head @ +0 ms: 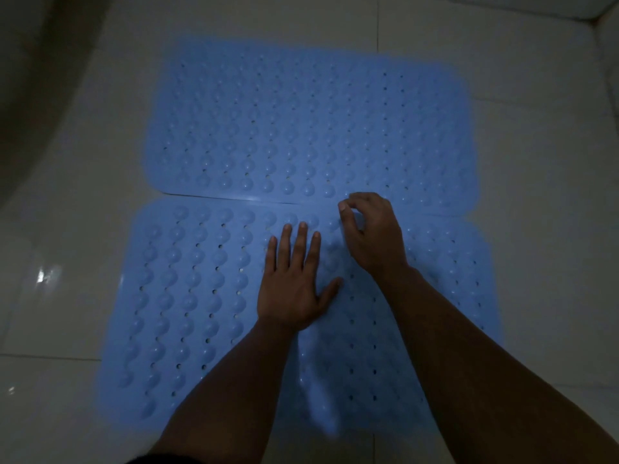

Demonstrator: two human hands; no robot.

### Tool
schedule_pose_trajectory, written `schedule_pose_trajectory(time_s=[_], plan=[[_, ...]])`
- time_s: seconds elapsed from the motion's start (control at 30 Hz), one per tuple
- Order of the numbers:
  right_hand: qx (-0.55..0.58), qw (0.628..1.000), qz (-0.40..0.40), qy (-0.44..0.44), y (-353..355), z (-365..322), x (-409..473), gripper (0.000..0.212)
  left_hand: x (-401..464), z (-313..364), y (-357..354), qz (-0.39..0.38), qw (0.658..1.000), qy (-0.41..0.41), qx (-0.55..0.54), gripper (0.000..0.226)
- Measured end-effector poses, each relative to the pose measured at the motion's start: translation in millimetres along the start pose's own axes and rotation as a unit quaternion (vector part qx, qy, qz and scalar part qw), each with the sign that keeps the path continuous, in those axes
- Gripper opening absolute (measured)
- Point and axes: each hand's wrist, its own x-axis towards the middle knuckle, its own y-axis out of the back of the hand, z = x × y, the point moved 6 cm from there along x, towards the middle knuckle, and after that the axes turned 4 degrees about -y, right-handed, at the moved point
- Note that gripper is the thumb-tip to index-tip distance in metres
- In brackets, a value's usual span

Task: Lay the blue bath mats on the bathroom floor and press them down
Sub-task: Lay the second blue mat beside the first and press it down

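Head view shows the left hand (294,283) flat, fingers straight, on the near mat (187,296), the right hand (371,229) pinching its far edge.

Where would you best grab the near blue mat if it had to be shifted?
Probably at the near mat's rounded left corner by the seam, coming from the left over bare floor. That thin edge is free, while the left hand presses the middle.
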Motion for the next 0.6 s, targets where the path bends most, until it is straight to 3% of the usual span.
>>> schedule_pose_trajectory(time_s=[0.17,0.3,0.4,0.6], plan=[[0.013,0.999,-0.045,-0.027,12,-16,-8,0.031,1,0,-1,-0.058,0.998,0.003,-0.015,0.101],[-0.015,0.994,-0.097,-0.04,20,-49,-12,0.034,6,-9,14,-0.121,0.986,-0.009,-0.113,0.087],[-0.041,0.988,-0.142,-0.036,13,-79,-17,0.03,-1,-35,46,-0.04,0.992,-0.047,-0.114,0.063],[-0.07,0.979,-0.193,-0.019,-43,-119,-51,0.044,-34,-102,83,0.057,0.997,0.037,-0.021,0.048]])
